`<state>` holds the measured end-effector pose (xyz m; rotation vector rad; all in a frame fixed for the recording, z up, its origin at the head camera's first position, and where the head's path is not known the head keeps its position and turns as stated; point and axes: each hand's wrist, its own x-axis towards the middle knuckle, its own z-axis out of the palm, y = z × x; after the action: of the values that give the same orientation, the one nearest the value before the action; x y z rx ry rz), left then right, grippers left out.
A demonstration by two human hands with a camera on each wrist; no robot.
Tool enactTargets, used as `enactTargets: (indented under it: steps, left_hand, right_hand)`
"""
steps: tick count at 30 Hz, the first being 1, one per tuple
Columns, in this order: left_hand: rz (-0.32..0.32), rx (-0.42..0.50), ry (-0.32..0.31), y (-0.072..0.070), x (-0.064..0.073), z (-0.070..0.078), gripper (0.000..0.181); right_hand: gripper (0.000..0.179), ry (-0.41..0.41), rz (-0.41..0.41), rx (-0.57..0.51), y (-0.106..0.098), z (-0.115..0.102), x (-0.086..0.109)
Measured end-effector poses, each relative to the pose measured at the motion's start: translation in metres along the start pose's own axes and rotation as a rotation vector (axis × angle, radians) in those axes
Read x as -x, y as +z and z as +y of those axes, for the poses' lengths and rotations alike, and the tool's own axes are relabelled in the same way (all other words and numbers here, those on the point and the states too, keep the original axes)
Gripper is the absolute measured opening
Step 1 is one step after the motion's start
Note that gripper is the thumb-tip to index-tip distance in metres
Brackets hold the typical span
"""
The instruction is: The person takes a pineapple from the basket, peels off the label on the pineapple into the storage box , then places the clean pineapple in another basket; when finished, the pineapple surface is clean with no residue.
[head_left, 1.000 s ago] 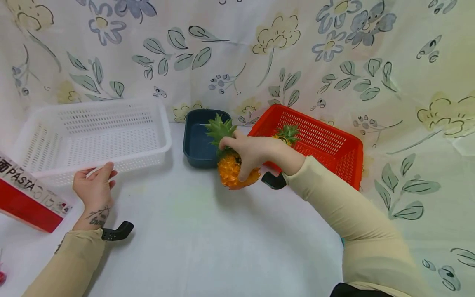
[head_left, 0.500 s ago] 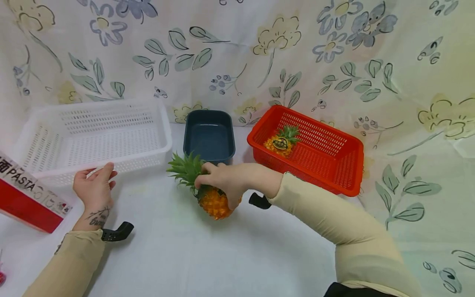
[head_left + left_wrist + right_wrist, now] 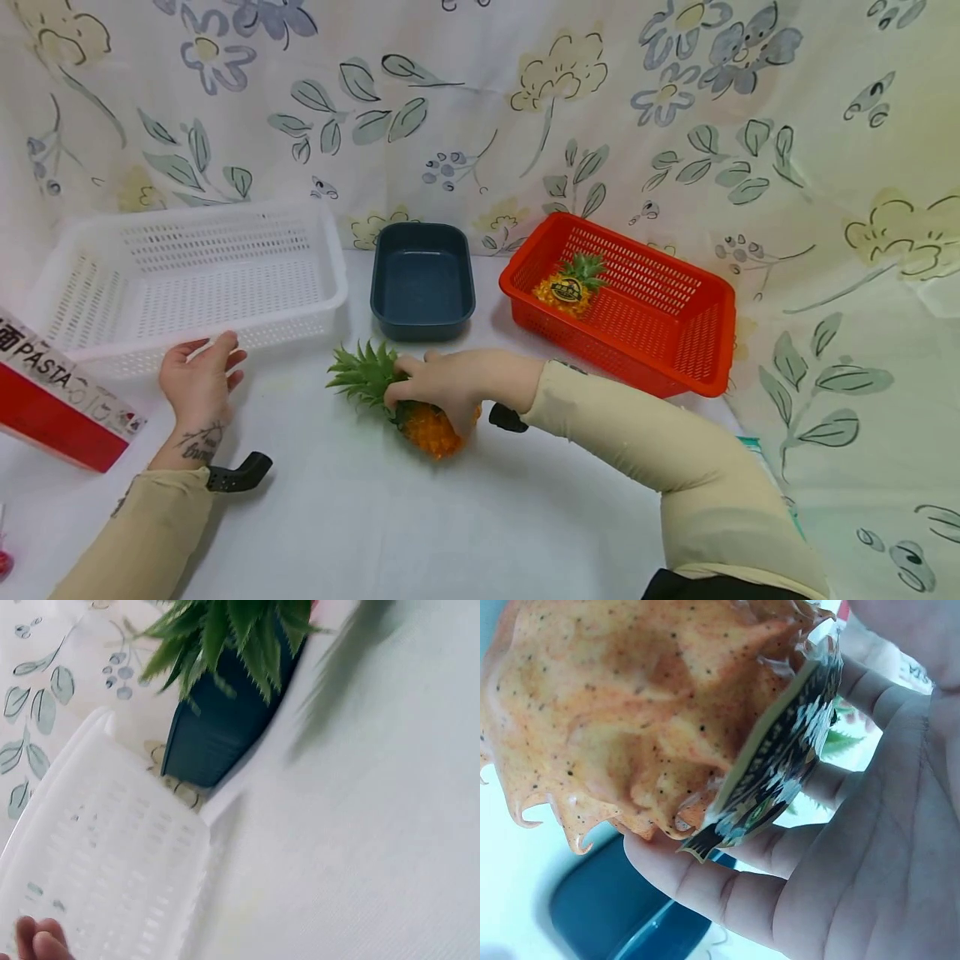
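Note:
My right hand [image 3: 442, 383] grips an orange toy-like pineapple [image 3: 431, 429] with a green leafy crown, at the middle of the table. Its crown points left. In the right wrist view the fingers [image 3: 697, 881] curl round the spiky fruit [image 3: 622, 727], next to a black label [image 3: 780, 757]. Whether it rests on the table or hangs just above, I cannot tell. My left hand [image 3: 198, 379] is by the front rim of the white basket [image 3: 225, 283], fingers loosely bent, holding nothing I can see. Its fingertips [image 3: 45, 941] show in the left wrist view.
A dark blue bin [image 3: 422, 279] stands at the back middle. To its right, a red basket [image 3: 660, 333] contains a second, labelled pineapple [image 3: 566, 292]. A red and white pasta box [image 3: 60, 400] lies at the left. Flowered cloth hangs behind.
The pineapple has come from beside the red basket, past the dark blue bin, toward the front and left in my right hand, and tilted leftward. My left hand has shifted very slightly right.

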<state>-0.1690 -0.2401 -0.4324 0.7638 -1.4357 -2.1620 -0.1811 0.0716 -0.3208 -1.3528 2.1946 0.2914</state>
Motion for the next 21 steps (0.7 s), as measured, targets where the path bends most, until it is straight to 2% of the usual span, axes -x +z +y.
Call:
enactTargets:
  steps: [2,3,5,8,11,13,16,18,21]
  left_hand:
    - [-0.089,-0.067,-0.048,0.005,0.01,0.0,0.047]
    - [-0.156,-0.118,-0.064,0.008,0.016,0.001,0.044]
    - [-0.333,-0.249,-0.051,0.014,0.029,0.002,0.038]
    - [-0.616,-0.422,0.044,0.02,0.042,0.001,0.039]
    - [-0.818,-0.526,0.132,0.027,0.047,-0.002,0.05]
    - [-0.912,-0.548,0.149,0.03,0.049,-0.004,0.058]
    - [-1.014,-0.551,0.135,0.035,0.049,-0.008,0.066]
    - [-1.059,-0.553,0.12,0.037,0.049,-0.011,0.071]
    - [-1.093,-0.582,0.121,0.039,0.051,-0.016,0.073]
  right_hand:
    - [0.084,-0.003,-0.005,-0.002,0.0,0.001,-0.001]
    - [0.084,-0.006,-0.007,-0.003,-0.001,0.001,-0.001]
    - [0.084,-0.01,-0.009,-0.004,-0.002,0.002,-0.001]
    - [0.083,-0.012,-0.011,-0.007,-0.002,0.003,-0.001]
    - [0.082,-0.013,-0.017,-0.016,-0.003,0.003,-0.002]
    - [0.082,-0.013,-0.023,-0.024,-0.003,0.003,-0.002]
    - [0.081,-0.012,-0.034,-0.028,-0.004,0.003,-0.002]
    - [0.081,-0.014,-0.042,-0.02,-0.004,0.003,-0.002]
    - [0.081,-0.018,-0.05,-0.004,-0.004,0.003,-0.001]
